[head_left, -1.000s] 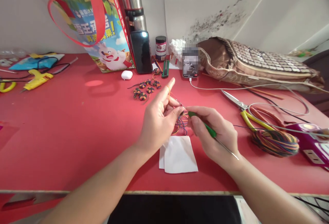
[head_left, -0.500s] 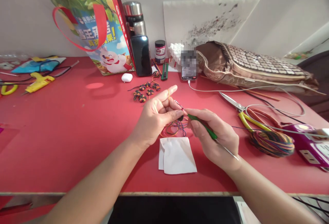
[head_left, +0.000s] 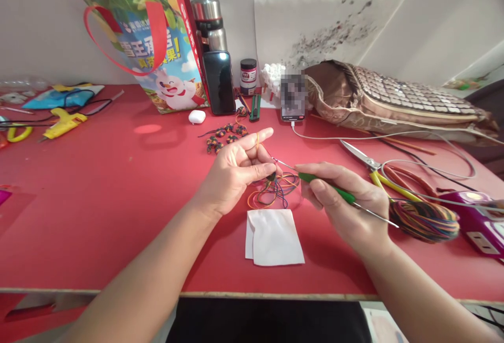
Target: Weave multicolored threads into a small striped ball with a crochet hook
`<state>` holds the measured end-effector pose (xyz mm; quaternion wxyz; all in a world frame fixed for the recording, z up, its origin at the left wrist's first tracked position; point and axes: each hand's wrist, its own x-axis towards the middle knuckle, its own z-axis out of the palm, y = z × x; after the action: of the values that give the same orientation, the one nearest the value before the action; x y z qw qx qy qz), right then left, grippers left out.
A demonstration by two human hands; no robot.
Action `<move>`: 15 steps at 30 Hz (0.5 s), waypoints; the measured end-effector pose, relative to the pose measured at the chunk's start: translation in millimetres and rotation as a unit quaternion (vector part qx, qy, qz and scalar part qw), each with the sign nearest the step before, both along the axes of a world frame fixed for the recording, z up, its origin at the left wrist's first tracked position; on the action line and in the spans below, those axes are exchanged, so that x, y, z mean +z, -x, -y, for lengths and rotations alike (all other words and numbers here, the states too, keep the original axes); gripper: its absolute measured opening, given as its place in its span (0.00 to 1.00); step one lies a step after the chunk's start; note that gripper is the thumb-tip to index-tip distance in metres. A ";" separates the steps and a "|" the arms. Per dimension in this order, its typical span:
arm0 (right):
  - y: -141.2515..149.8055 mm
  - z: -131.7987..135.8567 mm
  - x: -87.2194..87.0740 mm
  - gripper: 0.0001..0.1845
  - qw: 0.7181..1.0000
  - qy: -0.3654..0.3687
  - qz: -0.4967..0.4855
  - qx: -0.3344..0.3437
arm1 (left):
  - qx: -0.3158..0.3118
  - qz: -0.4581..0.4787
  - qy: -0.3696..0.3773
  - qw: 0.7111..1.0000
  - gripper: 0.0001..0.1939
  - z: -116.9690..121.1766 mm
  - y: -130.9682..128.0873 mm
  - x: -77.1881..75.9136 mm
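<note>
My left hand [head_left: 236, 167] is over the middle of the red table [head_left: 118, 190], thumb and fingers pinched on a small dark knotted piece [head_left: 271, 176]. Thread runs over its stretched forefinger. Loose multicoloured thread [head_left: 275, 191] hangs in loops from the pinch onto the table. My right hand [head_left: 346, 201] is closed on a green-handled crochet hook [head_left: 326, 186]. The hook's metal tip points left at the knotted piece. A folded white paper [head_left: 274, 236] lies just below both hands.
A coil of multicoloured cord [head_left: 423, 219], yellow-handled scissors [head_left: 374, 169] and a purple power strip [head_left: 478, 217] lie at the right. Several finished knots [head_left: 222, 138], an earbud case [head_left: 196, 116], two phones, a flask and a printed bag [head_left: 149, 43] stand behind. A yellow glue gun [head_left: 63, 122] is far left.
My right hand has drawn the crochet hook to the right, away from my left hand. More loose thread now shows between the hands. My left hand stays pinched in place.
</note>
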<state>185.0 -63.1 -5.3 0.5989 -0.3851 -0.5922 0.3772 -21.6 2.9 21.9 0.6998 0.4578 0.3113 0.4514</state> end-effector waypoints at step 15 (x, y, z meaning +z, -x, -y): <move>-18.7 -2.4 3.2 0.09 0.993 0.081 -0.053 0.066 | -0.184 0.141 0.192 0.954 0.26 -9.8 10.8 -3.6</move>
<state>203.7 -60.7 -2.1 0.5703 -0.3721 -0.5513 0.4822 -32.5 12.7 18.3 0.8821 0.2962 0.2004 0.3067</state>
